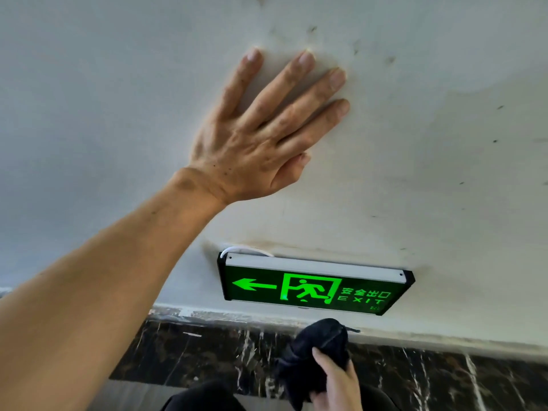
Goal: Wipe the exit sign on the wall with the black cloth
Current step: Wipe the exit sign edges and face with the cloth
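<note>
A lit green exit sign [314,284] with a left arrow, a running figure and the word EXIT is mounted low on the white wall [430,143]. My left hand [261,134] lies flat on the wall above the sign, fingers spread, holding nothing. Below the sign, my right hand [336,384] grips a bunched black cloth [314,354]. The top of the cloth is just under the sign's lower edge and apart from it.
A dark marble skirting [207,351] with white veins runs along the foot of the wall. A thin white cable [246,250] loops out behind the sign's top left corner. Smudges and dark specks mark the wall. My dark-clothed knees [204,396] show at the bottom.
</note>
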The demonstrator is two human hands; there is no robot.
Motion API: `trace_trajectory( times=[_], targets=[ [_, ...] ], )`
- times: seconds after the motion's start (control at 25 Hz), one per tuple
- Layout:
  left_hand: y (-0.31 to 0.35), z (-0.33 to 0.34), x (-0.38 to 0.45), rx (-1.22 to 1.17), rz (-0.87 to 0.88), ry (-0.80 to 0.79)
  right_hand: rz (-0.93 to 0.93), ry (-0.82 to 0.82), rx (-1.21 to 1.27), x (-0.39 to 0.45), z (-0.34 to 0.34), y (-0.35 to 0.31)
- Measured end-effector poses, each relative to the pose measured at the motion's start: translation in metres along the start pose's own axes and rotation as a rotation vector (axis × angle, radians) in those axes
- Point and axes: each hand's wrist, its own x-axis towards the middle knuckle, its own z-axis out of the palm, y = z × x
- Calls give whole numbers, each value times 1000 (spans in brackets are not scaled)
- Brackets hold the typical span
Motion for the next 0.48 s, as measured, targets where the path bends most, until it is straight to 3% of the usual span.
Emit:
trace_trajectory(
  times=[0.08, 0.2, 0.32, 0.48],
  targets=[
    [-1, 1, -1, 6, -2, 2, -98, 101, 129, -3, -26, -33],
    [-2, 0, -1, 14, 0, 2, -196, 30, 460, -5, -33, -77],
    [-2, -2, 0, 11, 12, -7, -464, 198, 204, -8, -21, -95],
    [-3, -3, -1, 15, 14, -9, -623, 191, 74, -4, -1, -101]
  ],
)
